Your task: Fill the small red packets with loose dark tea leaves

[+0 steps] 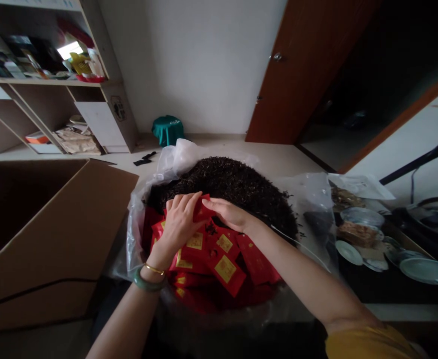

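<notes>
My left hand (pixel 182 219), with a gold bracelet and a green bangle at its wrist, lies over a red packet (pixel 203 212), its fingers curled around the top. From the other side my right hand (pixel 229 214) pinches the same packet's upper edge; its thumb is partly hidden. Below both hands lies a heap of red packets with gold labels (pixel 225 269). Behind them rises a mound of dark dried leaves that look like loose tea (pixel 237 179). A large clear plastic bag (pixel 134 239) surrounds the packets and leaves.
A large open cardboard box (pixel 102 214) stands at the left. Dishes (pixel 428 269) and a clear tub (pixel 363 217) sit on a dark surface at the right. A teal covered object (pixel 168 130) rests by the wall, near a shelf unit (pixel 125 119) and a brown door (pixel 297 65).
</notes>
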{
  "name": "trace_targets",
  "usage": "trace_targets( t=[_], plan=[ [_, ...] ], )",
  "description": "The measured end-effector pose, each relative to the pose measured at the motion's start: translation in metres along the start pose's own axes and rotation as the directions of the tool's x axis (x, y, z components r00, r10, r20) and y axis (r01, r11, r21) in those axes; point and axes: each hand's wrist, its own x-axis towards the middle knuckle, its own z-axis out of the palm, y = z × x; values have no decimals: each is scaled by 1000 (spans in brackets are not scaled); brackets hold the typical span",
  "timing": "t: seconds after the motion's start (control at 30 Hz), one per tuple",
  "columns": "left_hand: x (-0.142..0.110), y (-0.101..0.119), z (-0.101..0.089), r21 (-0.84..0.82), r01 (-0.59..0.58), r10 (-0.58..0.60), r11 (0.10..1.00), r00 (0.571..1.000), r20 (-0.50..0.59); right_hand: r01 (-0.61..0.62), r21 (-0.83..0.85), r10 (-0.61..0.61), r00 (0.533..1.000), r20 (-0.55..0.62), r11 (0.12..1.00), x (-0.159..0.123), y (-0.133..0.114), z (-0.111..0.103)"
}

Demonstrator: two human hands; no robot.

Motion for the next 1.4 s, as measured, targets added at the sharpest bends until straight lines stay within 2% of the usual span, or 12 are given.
trace_targets(
  t=[0.3,0.47,0.57,0.67,0.77,0.83,0.87,0.9,1.0,1.13,1.27,1.4],
  plan=[
    [-2,-3,3,21,88,-89,996,996,22,-31,-46,36,993,113,998,6,-10,3],
    [-2,-9,6,-68,110,-113,992,993,-41,-30,-25,34,987,154,999,10,-14,3],
    [-1,-13,8,-93,102,-108,990,992,-67,-44,-100,61,982,180,994,8,-22,0],
    [1,-15,7,-126,129,-144,984,983,-112,-39,-180,72,981,180,983,6,-36,-13],
    [2,-17,6,-146,190,-212,971,965,-153,12,-271,5,998,60,963,15,-45,-40],
    [2,-18,5,-153,215,-239,964,958,-160,7,-468,-80,988,-135,883,31,-40,-61],
    [2,-19,5,-155,221,-246,963,956,-158,-90,-632,-86,966,-243,769,41,-34,-70],
    [2,-19,6,-156,225,-249,962,956,-156,-231,-777,-55,945,-322,586,51,-25,-78],
    [2,-21,7,-146,234,-255,961,956,-148,-374,-830,0,912,-410,414,81,5,-87],
    [2,-24,7,-128,259,-276,958,950,-143,-473,-835,10,871,-490,282,109,35,-69],
    [3,-26,5,-127,276,-292,953,949,-122,-441,-881,-46,890,-454,171,122,47,-45],
    [2,-26,7,-135,280,-296,950,949,-112,-423,-902,-93,898,-430,85,119,51,-46]
  ],
)
